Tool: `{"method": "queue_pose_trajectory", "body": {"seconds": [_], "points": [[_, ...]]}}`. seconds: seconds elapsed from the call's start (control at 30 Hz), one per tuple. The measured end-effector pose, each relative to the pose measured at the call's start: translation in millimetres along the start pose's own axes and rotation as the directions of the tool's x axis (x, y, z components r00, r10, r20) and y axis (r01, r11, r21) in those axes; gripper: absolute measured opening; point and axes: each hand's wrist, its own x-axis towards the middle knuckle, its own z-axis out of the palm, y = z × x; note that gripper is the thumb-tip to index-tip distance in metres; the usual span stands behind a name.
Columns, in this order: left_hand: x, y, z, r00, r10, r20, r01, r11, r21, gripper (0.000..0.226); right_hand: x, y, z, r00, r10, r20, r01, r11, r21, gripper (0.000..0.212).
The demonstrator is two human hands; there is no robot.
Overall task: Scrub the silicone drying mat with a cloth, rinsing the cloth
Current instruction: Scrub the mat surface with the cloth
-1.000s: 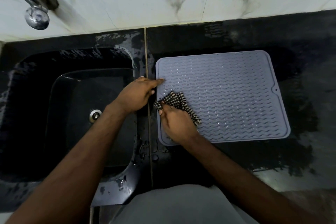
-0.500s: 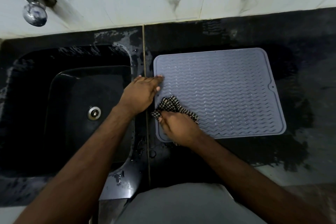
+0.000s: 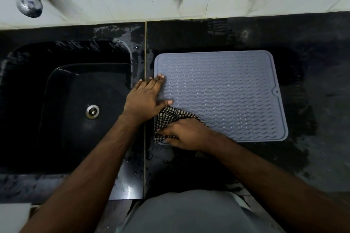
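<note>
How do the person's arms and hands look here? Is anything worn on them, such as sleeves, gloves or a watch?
Both forearms are bare in the visible part: no sleeves reach into view. The left hand and the right hand wear no gloves, and no rings, watch or bracelet show. The fingernails of the left hand are short and pale. At the bottom edge a grey garment covers the body.

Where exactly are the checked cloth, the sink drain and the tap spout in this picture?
checked cloth (image 3: 171,116): head view, on the bunched fabric showing between the two hands.
sink drain (image 3: 92,111): head view, on the metal ring's centre in the basin floor.
tap spout (image 3: 29,6): head view, on its rounded chrome tip.
</note>
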Motion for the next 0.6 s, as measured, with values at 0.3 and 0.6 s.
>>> {"method": "queue_pose_trajectory", "body": {"seconds": [0.3, 0.6], "points": [[0.8, -5.1, -0.3, 1.0, 0.0, -0.019, -0.002, 0.991, -0.131, 0.074, -18.1, 11.0, -20.8, 0.991, 0.004, 0.137, -0.039, 0.965, 0.258, 0.012], [1.7, -2.9, -11.8, 0.982, -0.044, -0.182, -0.044, 0.893, -0.448, 0.065, -5.3, 31.8, -89.2, 0.764, 0.595, -0.25, -0.086, 0.478, 0.874, 0.023]]}}
